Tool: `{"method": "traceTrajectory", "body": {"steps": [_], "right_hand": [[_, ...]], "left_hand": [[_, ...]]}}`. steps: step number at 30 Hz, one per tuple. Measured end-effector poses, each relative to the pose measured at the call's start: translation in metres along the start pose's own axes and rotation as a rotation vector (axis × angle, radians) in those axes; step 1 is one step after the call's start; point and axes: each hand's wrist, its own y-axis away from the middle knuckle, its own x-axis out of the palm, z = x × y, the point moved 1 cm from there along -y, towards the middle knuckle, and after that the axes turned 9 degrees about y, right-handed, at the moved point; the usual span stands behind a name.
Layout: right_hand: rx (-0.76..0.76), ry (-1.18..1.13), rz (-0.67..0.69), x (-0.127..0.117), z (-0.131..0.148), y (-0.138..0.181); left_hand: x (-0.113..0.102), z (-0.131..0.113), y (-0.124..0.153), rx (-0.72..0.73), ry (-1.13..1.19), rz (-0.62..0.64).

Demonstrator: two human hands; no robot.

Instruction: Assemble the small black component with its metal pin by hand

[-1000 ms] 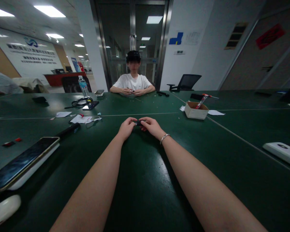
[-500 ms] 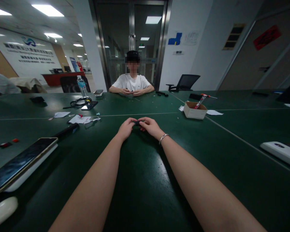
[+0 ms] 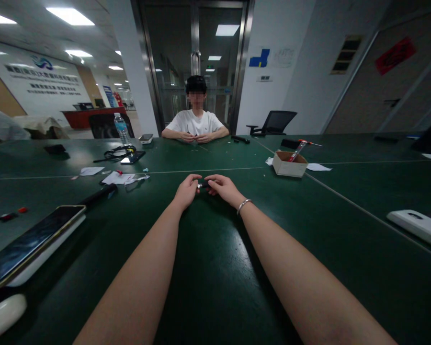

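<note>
A small black stick with a shiny silver end [image 3: 203, 185] spans the gap between my two hands above the green table [image 3: 208, 268]. My left hand [image 3: 187, 191] is closed, its fingertips at the silver end. On the black part, my right hand [image 3: 224, 188] pinches with thumb and fingers; a silver bracelet circles that wrist. The stick is too small to name its kind, and its ends are partly hidden by my fingers.
A phone [image 3: 39, 239] on a white block and a white rounded object [image 3: 3, 316] lie left. Paper scraps [image 3: 118, 178], a cable [image 3: 117, 152] and a bottle [image 3: 121, 128] stand beyond. A small box [image 3: 290, 165] holds a tool. A person [image 3: 197, 122] sits opposite.
A silver part now shows between my hands, where only black was visible before. My hands have stayed in nearly the same place.
</note>
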Motion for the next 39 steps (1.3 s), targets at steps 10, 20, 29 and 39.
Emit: {"method": "traceTrajectory", "body": {"steps": [10,20,29,39], "right_hand": [[-0.023,0.014,-0.002,-0.0004,-0.0004,-0.0004],[-0.013,0.018,-0.006,0.0004,0.0024,0.0009],[-0.014,0.016,-0.016,0.0004,0.0019,0.0006],[-0.013,0.027,-0.016,0.0003,0.0013,0.0002]], "left_hand": [[0.0002,-0.0011,0.0012,-0.005,-0.005,-0.006],[0.0000,-0.0003,0.0002,-0.011,-0.055,0.000],[0.0014,-0.0062,0.0036,-0.003,-0.037,0.008],[0.0008,-0.0044,0.0022,0.002,-0.060,0.009]]}}
